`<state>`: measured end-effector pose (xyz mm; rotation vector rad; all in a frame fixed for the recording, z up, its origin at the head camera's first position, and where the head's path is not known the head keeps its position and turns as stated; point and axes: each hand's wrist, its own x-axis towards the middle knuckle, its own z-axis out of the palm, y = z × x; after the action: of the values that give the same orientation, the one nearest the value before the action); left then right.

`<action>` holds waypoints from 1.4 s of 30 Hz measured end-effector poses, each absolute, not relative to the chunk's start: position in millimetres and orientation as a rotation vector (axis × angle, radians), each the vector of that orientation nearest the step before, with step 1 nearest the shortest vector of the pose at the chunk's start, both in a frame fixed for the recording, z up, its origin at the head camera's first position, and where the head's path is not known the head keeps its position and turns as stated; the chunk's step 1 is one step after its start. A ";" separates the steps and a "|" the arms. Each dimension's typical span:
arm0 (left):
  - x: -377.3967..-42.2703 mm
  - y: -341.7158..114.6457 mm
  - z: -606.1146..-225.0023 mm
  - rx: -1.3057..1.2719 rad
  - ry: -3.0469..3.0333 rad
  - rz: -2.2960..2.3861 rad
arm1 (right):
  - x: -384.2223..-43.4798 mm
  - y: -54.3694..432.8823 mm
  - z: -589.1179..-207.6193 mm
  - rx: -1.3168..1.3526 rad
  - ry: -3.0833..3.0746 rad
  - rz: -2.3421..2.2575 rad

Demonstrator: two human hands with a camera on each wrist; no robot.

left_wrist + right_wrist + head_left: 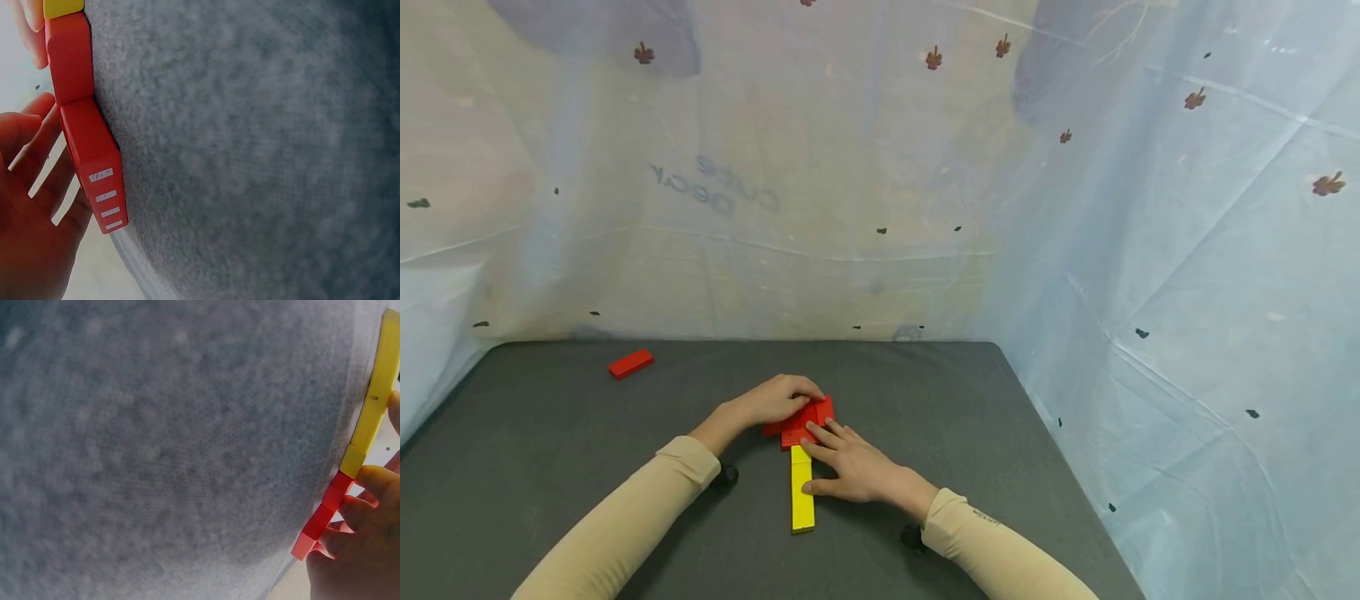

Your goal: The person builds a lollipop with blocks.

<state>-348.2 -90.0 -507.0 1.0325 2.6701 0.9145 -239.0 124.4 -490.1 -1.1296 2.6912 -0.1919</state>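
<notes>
Several flat red blocks (824, 409) lie packed together on the dark cloth-topped table. A column of yellow blocks (802, 505) runs from them toward the person. My left hand (775, 398) reaches over the red group from the left, its fingers resting on the far side. From the right, my right hand (862, 468) spreads its fingers over the near red blocks, with the thumb against the long yellow one. In the left wrist view, a red block (90, 140) carries white striped marks on its end. The hands partly cover the red group.
A lone red block (631, 364) lies near the table's back left. The dark grey table (970, 433) ends at pale plastic sheeting (820, 200) behind and at the right, printed with small leaves. Black wrist devices (913, 537) sit under both sleeves.
</notes>
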 end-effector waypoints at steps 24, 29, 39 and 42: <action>-342.4 -165.1 -485.6 0.875 2.871 1.065 | -237.8 122.0 -490.4 -1.094 2.694 -0.191; -342.0 -200.8 -480.2 0.767 2.945 1.040 | -237.1 122.5 -489.3 -1.100 2.686 -0.211; -338.5 -274.3 -472.9 0.516 3.078 0.980 | -237.7 123.7 -491.1 -1.120 2.687 -0.207; -340.3 -291.8 -473.9 0.462 3.127 0.953 | -237.8 123.8 -491.8 -1.120 2.689 -0.206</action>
<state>-340.3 -291.8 -473.9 0.4616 3.1268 0.9525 -237.8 123.8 -491.8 -1.1198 2.6891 -0.2063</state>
